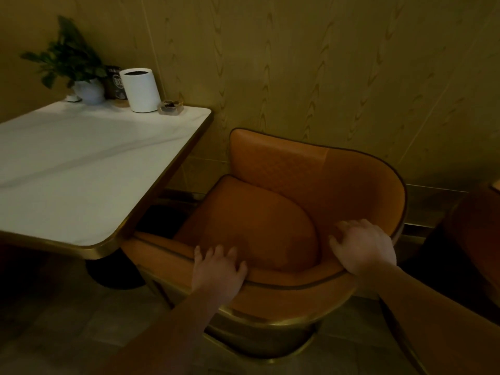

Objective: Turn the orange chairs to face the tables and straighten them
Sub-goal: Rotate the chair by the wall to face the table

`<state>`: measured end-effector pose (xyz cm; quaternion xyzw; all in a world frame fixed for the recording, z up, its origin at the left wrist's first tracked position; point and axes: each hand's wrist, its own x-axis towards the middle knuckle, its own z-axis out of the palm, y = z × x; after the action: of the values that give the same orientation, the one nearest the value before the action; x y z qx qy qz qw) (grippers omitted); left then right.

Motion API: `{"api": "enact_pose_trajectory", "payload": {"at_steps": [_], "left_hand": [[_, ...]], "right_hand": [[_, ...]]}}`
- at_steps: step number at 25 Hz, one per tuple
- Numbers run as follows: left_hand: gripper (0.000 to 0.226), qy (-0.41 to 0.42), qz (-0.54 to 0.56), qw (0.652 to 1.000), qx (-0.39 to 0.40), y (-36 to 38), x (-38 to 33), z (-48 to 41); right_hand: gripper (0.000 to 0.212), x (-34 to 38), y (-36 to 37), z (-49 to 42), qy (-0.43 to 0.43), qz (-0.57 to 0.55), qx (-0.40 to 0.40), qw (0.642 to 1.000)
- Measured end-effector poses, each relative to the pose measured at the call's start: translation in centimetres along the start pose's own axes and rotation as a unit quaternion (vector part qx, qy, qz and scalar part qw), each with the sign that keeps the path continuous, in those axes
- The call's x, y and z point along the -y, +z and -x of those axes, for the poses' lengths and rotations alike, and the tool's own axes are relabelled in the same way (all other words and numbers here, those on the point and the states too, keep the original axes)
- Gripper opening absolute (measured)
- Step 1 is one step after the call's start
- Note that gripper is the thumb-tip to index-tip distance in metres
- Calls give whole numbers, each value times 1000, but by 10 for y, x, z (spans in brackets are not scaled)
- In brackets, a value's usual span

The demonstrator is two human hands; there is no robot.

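Both of our hands are on one orange chair (284, 171), a tub-shaped seat with a gold metal band round its base. Our left hand (217, 269) lies over the near rim, its fingers (216, 253) spread a little and hooked down onto the inner side, just above the seat cushion (251, 226). Our right hand (364, 249) grips the same rim further round, where the curved back rises, with its fingers bent over the edge and clamped on the upholstery.

We see the chair standing just beside the white marble-topped bench (81, 163), between it and the wood-grain wall (324, 63). Its open side is turned toward the bench, and the end of its near arm is tucked under the gold-edged corner. The quilted inner back faces us from the far side.

At the far end of the bench, against the wall, we see a leafy plant in a pale pot (70, 60), a dark canister (115, 82), a white cylindrical bin (140, 89) and a small glass ashtray (171, 107). Part of a second orange chair (476, 226) shows at the right edge, too dark to read clearly. Tiled floor (81, 320) runs beneath.
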<state>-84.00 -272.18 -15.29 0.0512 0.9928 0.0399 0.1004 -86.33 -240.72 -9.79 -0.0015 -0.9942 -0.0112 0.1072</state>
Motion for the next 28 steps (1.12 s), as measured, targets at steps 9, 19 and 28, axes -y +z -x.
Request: {"api": "enact_pose_trajectory", "payload": {"at_steps": [9,19,28], "left_hand": [[71,-21,-15,999,-47,-76,10,79],[66,-84,-8,990,-114,-185,45,248],[71,-202,33,967,-153,-198,138,358]], "right_hand": [[48,21,-61,17,-76,-31,50,995],[55,96,-186,96,-170,-74,51,981],[57,212,-234,130,-242,-106,70,962]]}}
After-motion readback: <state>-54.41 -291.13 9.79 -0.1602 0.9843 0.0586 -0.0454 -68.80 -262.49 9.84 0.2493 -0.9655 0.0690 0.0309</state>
